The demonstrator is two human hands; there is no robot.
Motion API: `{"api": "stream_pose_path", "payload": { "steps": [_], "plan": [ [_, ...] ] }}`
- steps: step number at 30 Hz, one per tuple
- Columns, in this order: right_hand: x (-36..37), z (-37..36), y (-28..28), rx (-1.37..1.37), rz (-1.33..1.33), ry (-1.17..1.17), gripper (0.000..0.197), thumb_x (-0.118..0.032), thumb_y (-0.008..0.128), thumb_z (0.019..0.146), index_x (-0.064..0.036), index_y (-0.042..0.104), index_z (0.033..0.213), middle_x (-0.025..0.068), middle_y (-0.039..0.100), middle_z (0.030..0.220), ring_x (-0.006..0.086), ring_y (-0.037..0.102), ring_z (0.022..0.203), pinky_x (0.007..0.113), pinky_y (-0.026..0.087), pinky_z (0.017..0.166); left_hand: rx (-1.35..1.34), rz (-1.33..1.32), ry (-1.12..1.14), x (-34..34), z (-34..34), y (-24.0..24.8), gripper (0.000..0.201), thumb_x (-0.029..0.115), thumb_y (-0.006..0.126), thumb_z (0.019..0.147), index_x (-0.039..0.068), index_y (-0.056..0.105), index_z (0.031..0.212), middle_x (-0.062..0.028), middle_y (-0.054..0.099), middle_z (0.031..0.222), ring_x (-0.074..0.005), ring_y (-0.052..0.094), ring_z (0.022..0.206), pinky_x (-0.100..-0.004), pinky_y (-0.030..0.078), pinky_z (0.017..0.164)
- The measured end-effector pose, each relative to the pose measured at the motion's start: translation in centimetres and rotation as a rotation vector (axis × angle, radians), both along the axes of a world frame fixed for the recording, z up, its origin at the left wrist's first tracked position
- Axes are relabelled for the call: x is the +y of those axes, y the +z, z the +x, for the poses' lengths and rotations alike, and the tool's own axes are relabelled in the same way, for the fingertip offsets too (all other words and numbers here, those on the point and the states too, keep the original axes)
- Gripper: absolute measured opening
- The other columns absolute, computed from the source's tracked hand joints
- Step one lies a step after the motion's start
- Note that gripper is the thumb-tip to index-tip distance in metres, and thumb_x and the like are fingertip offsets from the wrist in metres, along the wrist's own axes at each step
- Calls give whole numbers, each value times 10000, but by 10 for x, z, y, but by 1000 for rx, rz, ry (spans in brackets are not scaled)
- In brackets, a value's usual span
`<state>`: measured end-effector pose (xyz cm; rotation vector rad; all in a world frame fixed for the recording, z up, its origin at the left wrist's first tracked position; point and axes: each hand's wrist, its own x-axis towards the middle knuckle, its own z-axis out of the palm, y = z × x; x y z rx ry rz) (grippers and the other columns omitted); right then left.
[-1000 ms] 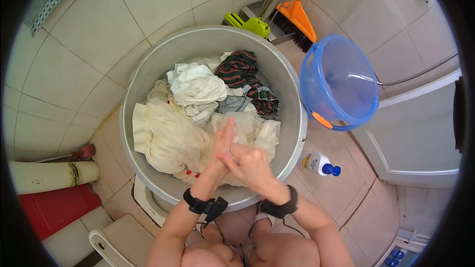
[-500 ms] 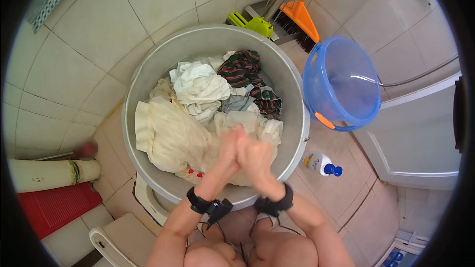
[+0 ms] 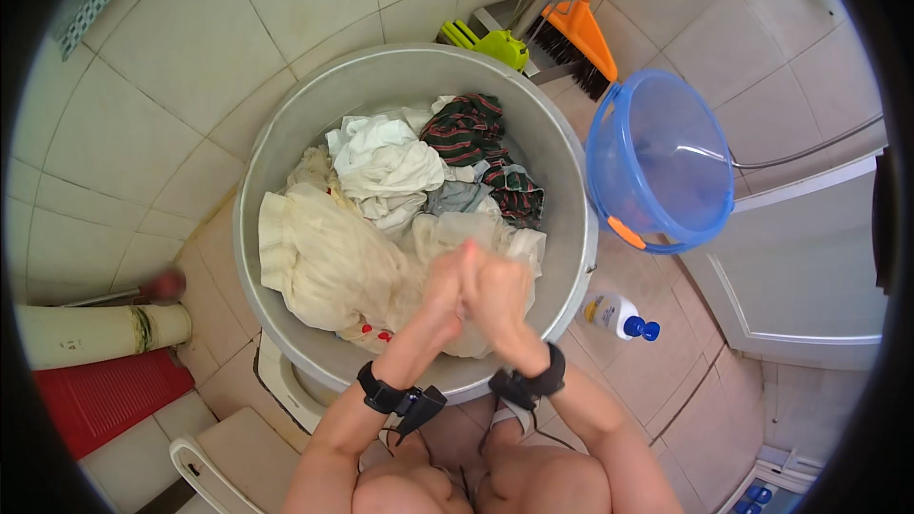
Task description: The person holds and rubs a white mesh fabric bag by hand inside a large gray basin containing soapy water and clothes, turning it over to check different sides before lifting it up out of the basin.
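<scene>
Both fists press together over the near part of a large round metal tub. My left hand and my right hand are closed on thin cream cloth, which shows just beyond and below them; the gripped part is hidden. To their left lies a bulky cream garment with small red spots near its lower edge. Farther back in the tub are a crumpled white cloth, a grey cloth and a dark plaid cloth with red stripes.
Right of the tub stand a blue bucket with an orange grip and a white bottle with a blue cap. An orange broom and a lime-green cleaning tool lean behind. At left are a pale pipe and a red ridged board.
My fists have shifted slightly against each other, the right one turning a little more over the left. The laundry, bucket and bottle look unchanged.
</scene>
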<state>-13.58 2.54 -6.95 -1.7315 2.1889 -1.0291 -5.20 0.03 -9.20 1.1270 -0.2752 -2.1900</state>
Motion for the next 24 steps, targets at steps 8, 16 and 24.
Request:
{"api": "stream_pose_path", "payload": {
  "steps": [8, 16, 24],
  "plan": [
    [12, 4, 3, -37, 2, 49, 410, -213, 494, 918, -18, 557, 562, 189, 487, 485, 330, 471, 369, 414, 351, 396, -103, -43, -40, 0, -7, 13, 261, 249, 534, 911, 131, 503, 681, 70, 441, 603, -48, 399, 486, -236, 316, 411],
    [-7, -71, -35, -891, 111, -126, 360, -317, 504, 934, -69, 561, 680, 50, 536, 553, 153, 548, 496, 316, 425, 433, -63, -391, -380, -12, 19, 25, 222, 244, 533, 925, 109, 536, 749, 60, 470, 604, -24, 393, 473, -204, 302, 428],
    [13, -94, 23, -1464, 207, -58, 362, -390, 468, 946, -49, 576, 892, -19, 567, 760, 53, 542, 671, 201, 467, 634, -328, -767, -352, -30, 47, 39, 215, 219, 496, 948, 31, 556, 864, 27, 498, 574, -37, 456, 440, -180, 348, 418]
  ]
}}
